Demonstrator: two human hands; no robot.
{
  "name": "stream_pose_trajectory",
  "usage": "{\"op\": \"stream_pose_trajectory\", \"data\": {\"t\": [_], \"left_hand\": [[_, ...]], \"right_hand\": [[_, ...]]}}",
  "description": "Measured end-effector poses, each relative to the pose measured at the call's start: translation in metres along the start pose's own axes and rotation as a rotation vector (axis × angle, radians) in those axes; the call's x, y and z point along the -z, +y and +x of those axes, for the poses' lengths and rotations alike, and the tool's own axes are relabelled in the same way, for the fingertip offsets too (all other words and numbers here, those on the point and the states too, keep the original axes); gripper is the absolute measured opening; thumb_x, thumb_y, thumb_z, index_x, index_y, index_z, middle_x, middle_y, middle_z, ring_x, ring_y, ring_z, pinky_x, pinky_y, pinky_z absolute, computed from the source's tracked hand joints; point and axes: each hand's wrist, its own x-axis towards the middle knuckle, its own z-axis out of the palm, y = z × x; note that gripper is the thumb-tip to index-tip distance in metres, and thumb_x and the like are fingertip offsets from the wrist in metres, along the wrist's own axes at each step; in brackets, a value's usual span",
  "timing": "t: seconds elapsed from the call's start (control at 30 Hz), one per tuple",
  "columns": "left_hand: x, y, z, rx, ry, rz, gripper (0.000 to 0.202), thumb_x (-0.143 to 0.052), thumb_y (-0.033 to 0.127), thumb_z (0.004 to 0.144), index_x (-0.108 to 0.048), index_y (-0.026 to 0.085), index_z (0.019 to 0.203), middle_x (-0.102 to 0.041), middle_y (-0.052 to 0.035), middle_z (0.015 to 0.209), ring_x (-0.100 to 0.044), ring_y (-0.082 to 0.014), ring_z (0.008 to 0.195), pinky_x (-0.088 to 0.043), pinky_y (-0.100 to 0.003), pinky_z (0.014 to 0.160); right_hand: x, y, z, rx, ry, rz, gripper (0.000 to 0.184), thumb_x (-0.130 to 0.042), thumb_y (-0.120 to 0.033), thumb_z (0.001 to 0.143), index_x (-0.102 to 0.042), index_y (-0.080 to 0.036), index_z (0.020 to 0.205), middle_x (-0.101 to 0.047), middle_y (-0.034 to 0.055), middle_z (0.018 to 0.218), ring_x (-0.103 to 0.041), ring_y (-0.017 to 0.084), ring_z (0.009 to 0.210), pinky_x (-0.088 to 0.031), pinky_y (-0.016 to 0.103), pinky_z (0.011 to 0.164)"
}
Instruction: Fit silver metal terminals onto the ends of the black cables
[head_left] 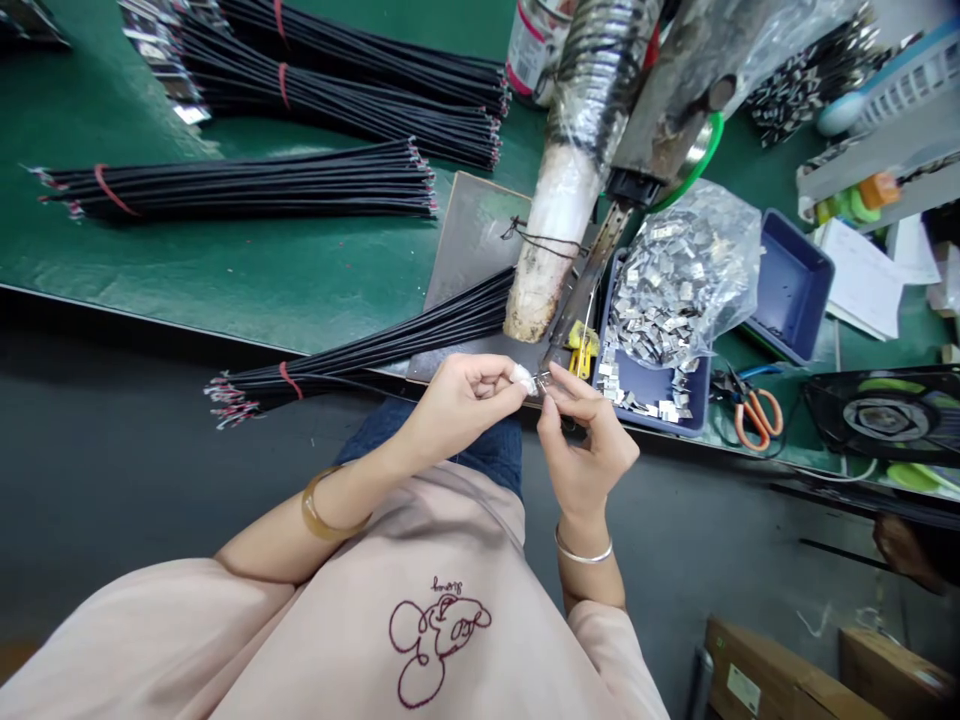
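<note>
A pink shirt comes nearest, just below the hands, bearing a dark red line drawing; beyond it, the left hand – a white wrap on one finger – has its fingertips pinched together on a small piece that glints like metal; the right hand meets it from the other side, thumb and forefinger about the same piece, though whether they grip it I cannot tell; the piece sits between the two hands, near the lower end of what looks like a soldering iron.

The work looks partway along: well beyond the left hand, two cable bundles lie near bright metal at their left ends and seem further on; two nearer ones – a tied bundle out to the left, a close bundle just beside the left hand – show red and white wire ends there, so more seems left to do; just beyond the right hand, a blue tray holds plenty of loose metal parts, many in a clear bag.

As for writing, the shirt has one small upside-down word, not surely readable; a jar beyond the hands has a pink and white label, and papers far to the right carry marks – both too small to read.
</note>
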Motion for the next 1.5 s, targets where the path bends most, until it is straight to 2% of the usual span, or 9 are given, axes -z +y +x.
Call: {"op": "stream_pose_trajectory", "data": {"t": [0.23, 0.6, 0.9, 1.17, 1.27, 1.33, 1.37, 1.43, 1.5], "left_hand": [[-0.001, 0.0, 0.005, -0.024, 0.049, 0.046, 0.014, -0.063, 0.022, 0.08, -0.065, 0.013, 0.071, -0.05, 0.0025, 0.06, -0.04, -0.0063, 0.054, -0.032, -0.019, 0.05], [0.001, 0.004, 0.008, -0.022, 0.029, 0.035, 0.014, -0.064, 0.023, 0.08, -0.065, 0.014, 0.07, -0.049, 0.0024, 0.059, -0.04, -0.0069, 0.055, -0.033, -0.019, 0.05], [-0.002, 0.007, 0.006, 0.032, -0.065, 0.061, 0.018, -0.061, 0.019, 0.08, -0.053, 0.015, 0.064, -0.032, 0.0077, 0.054, -0.024, -0.004, 0.05, -0.02, -0.019, 0.046], [-0.003, 0.0, 0.0, -0.033, -0.097, 0.172, 0.017, -0.058, 0.018, 0.084, -0.058, 0.013, 0.067, -0.032, 0.0089, 0.052, -0.026, -0.0045, 0.049, -0.022, -0.019, 0.046], [-0.002, -0.005, -0.012, -0.094, -0.188, 0.345, 0.017, -0.059, 0.018, 0.086, -0.068, 0.012, 0.073, -0.045, 0.0071, 0.049, -0.036, -0.0056, 0.046, -0.029, -0.02, 0.048], [0.0, -0.005, -0.025, -0.133, -0.256, 0.489, 0.016, -0.064, 0.023, 0.087, -0.076, 0.013, 0.091, -0.068, 0.0001, 0.064, -0.057, -0.0108, 0.056, -0.045, -0.023, 0.058], [0.003, -0.005, -0.033, -0.156, -0.244, 0.545, 0.026, -0.07, 0.029, 0.085, -0.076, 0.014, 0.105, -0.077, -0.0053, 0.084, -0.068, -0.0158, 0.07, -0.053, -0.027, 0.068], [0.012, -0.006, -0.052, -0.183, -0.212, 0.593, 0.044, -0.074, 0.038, 0.084, -0.072, 0.019, 0.124, -0.076, -0.0123, 0.121, -0.071, -0.0263, 0.11, -0.055, -0.038, 0.094], [0.03, -0.014, -0.073, -0.082, -0.215, 0.584, 0.038, -0.073, 0.041, 0.085, -0.076, 0.022, 0.118, -0.078, -0.0098, 0.118, -0.073, -0.0258, 0.108, -0.056, -0.036, 0.093]], "right_hand": [[-0.002, 0.003, 0.003, -0.142, -0.04, 0.143, 0.009, -0.067, -0.015, 0.088, -0.062, -0.022, 0.086, -0.078, 0.006, 0.117, -0.079, 0.018, 0.089, -0.067, 0.028, 0.075], [0.003, -0.004, 0.006, -0.084, -0.045, 0.102, 0.013, -0.068, -0.011, 0.086, -0.062, -0.023, 0.086, -0.077, 0.0056, 0.12, -0.08, 0.019, 0.088, -0.068, 0.032, 0.077], [0.007, 0.002, 0.003, -0.04, -0.11, 0.037, 0.013, -0.065, -0.013, 0.088, -0.058, -0.023, 0.085, -0.078, 0.0055, 0.118, -0.08, 0.018, 0.087, -0.067, 0.03, 0.075], [0.011, 0.002, -0.003, -0.03, -0.055, 0.042, 0.013, -0.068, -0.012, 0.087, -0.062, -0.023, 0.09, -0.08, 0.0033, 0.108, -0.079, 0.015, 0.086, -0.064, 0.026, 0.074], [0.012, 0.007, -0.008, -0.09, 0.017, 0.093, 0.011, -0.069, -0.014, 0.087, -0.063, -0.023, 0.09, -0.081, 0.0018, 0.098, -0.079, 0.016, 0.086, -0.064, 0.027, 0.071], [0.013, 0.011, -0.009, -0.125, 0.101, 0.127, 0.009, -0.068, -0.016, 0.089, -0.063, -0.022, 0.092, -0.08, 0.0023, 0.097, -0.079, 0.018, 0.084, -0.065, 0.032, 0.074], [0.014, 0.012, -0.01, -0.124, 0.156, 0.147, 0.008, -0.067, -0.017, 0.09, -0.063, -0.022, 0.094, -0.08, 0.0033, 0.098, -0.079, 0.02, 0.086, -0.066, 0.035, 0.076], [0.015, 0.015, -0.009, -0.075, 0.283, 0.18, 0.008, -0.067, -0.023, 0.092, -0.064, -0.022, 0.1, -0.079, 0.0053, 0.101, -0.079, 0.022, 0.086, -0.067, 0.042, 0.077], [0.015, 0.016, -0.01, -0.006, 0.382, 0.191, 0.011, -0.065, -0.029, 0.094, -0.066, -0.022, 0.102, -0.078, 0.0056, 0.097, -0.079, 0.023, 0.081, -0.067, 0.042, 0.068]]}}
